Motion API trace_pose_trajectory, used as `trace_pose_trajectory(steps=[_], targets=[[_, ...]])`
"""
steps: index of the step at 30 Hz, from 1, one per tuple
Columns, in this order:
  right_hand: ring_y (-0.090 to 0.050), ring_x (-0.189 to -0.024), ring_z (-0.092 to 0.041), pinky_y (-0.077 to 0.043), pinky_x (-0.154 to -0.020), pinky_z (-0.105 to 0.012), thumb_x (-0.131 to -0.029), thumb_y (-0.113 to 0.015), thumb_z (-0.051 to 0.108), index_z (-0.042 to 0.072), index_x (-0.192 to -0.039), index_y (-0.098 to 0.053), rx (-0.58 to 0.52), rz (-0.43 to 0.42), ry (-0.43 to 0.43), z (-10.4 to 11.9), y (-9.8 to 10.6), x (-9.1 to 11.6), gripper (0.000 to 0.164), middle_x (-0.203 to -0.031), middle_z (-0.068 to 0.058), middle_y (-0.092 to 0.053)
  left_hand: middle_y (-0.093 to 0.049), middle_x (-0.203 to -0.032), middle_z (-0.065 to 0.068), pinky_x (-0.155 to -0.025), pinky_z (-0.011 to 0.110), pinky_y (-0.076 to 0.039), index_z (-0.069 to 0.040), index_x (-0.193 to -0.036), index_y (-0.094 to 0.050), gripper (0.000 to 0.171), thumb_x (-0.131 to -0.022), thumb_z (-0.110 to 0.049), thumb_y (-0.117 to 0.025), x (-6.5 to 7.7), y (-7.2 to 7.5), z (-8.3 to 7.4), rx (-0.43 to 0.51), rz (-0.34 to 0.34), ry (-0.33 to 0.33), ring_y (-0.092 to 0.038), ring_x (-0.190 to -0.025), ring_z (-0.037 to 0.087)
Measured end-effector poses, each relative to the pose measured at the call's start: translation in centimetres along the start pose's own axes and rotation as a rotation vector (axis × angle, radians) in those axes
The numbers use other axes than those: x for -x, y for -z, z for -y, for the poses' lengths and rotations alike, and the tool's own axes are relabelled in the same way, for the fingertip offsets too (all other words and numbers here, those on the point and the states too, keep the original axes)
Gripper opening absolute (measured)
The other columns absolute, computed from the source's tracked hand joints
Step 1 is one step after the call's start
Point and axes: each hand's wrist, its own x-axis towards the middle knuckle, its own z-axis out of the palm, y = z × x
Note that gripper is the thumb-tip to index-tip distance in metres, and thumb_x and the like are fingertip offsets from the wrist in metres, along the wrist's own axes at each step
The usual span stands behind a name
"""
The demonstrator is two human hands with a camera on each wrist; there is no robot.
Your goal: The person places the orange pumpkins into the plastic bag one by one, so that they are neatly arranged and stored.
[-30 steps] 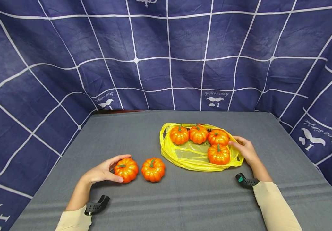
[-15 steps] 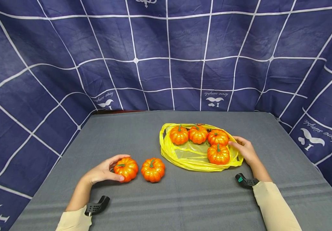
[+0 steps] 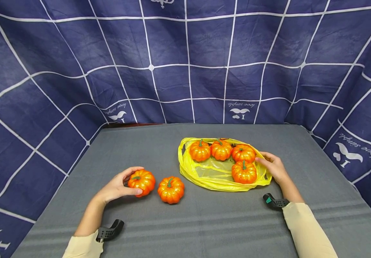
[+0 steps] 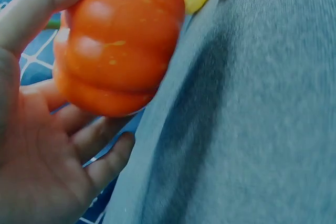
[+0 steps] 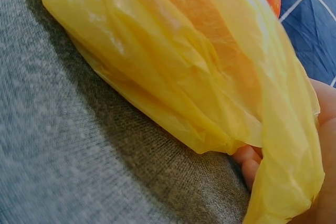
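Note:
My left hand point(image 3: 118, 186) grips a small orange pumpkin point(image 3: 142, 182) between thumb and fingers, its green stem tilted to the left. In the left wrist view this pumpkin point(image 4: 121, 40) hangs over the cloth, with a shadow below it. A second pumpkin point(image 3: 171, 190) stands on the table just right of it. My right hand point(image 3: 275, 168) holds the right rim of an open yellow plastic bag point(image 3: 209, 184). Several pumpkins point(image 3: 244, 172) sit inside the bag along its back and right. In the right wrist view the bag's film point(image 5: 173, 77) hides most of the fingers.
A grey cloth point(image 3: 185, 225) covers the table. Behind and at both sides hangs a blue curtain point(image 3: 208, 82) with white lines. Black wrist mounts point(image 3: 110, 231) stick out from both sleeves.
My left hand has moved slightly up and away from me, raising the pumpkin. The right hand and the bag stay where they were.

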Motion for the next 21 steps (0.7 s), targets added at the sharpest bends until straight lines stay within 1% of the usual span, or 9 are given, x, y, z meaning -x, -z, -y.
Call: trace_pose_trajectory(steps=[3, 6, 10, 13, 16, 21], targets=[[-0.058, -0.078, 0.001, -0.050, -0.066, -0.017, -0.095, -0.064, 0.016, -0.015, -0.130, -0.051, -0.013, 0.003, 0.002, -0.1, 0.0, -0.1, 0.048, -0.091, 0.021, -0.059, -0.058, -0.126, 0.017, -0.089, 0.023, -0.045, 0.003, -0.135, -0.050, 0.068, -0.076, -0.008, -0.082, -0.4, -0.1, -0.6, -0.019, -0.057, 0.006, -0.058, -0.105, 0.012], [-0.058, -0.078, 0.002, -0.050, -0.067, -0.017, -0.096, -0.062, 0.015, -0.014, -0.130, -0.051, -0.010, 0.004, 0.002, 0.0, 0.0, -0.1, 0.046, -0.091, 0.020, -0.060, -0.059, -0.125, 0.016, -0.089, 0.023, -0.045, 0.001, -0.134, -0.052, 0.067, -0.075, -0.008, -0.082, -0.8, -0.3, -1.2, -0.050, -0.091, -0.011, -0.057, -0.105, 0.013], [-0.058, -0.079, 0.002, -0.049, -0.068, -0.016, -0.096, -0.063, 0.020, -0.012, -0.131, -0.052, 0.001, -0.003, 0.008, 0.2, 0.0, 0.1, 0.049, -0.093, 0.019, -0.062, -0.060, -0.121, 0.013, -0.088, 0.025, -0.045, -0.002, -0.132, -0.054, 0.064, -0.075, -0.011, -0.083, -1.5, -0.6, -2.1, -0.097, -0.110, -0.035, -0.056, -0.103, 0.017], [-0.058, -0.079, 0.001, -0.049, -0.068, -0.017, -0.095, -0.065, 0.024, -0.013, -0.130, -0.052, -0.001, -0.009, 0.020, 0.1, 0.0, 0.2, 0.053, -0.093, 0.018, -0.062, -0.061, -0.119, 0.012, -0.087, 0.026, -0.046, -0.004, -0.131, -0.055, 0.063, -0.075, -0.013, -0.083, -2.2, -0.9, -2.9, -0.112, -0.128, -0.034, -0.056, -0.102, 0.021], [-0.058, -0.080, 0.001, -0.049, -0.068, -0.016, -0.094, -0.066, 0.025, -0.013, -0.129, -0.053, -0.005, -0.011, 0.027, 0.0, 0.0, 0.2, 0.053, -0.092, 0.019, -0.062, -0.061, -0.116, 0.012, -0.084, 0.027, -0.048, -0.004, -0.129, -0.054, 0.063, -0.074, -0.014, -0.084, -3.1, -1.4, -3.8, -0.114, -0.160, -0.025, -0.057, -0.100, 0.023], [-0.059, -0.080, 0.001, -0.049, -0.069, -0.017, -0.094, -0.066, 0.024, -0.013, -0.128, -0.054, -0.008, -0.016, 0.034, -0.1, -0.1, 0.1, 0.052, -0.092, 0.018, -0.062, -0.060, -0.112, 0.012, -0.081, 0.036, -0.050, -0.004, -0.126, -0.052, 0.066, -0.071, -0.017, -0.087, -4.5, -2.8, -5.1, -0.139, -0.240, -0.019, -0.057, -0.095, 0.024]])
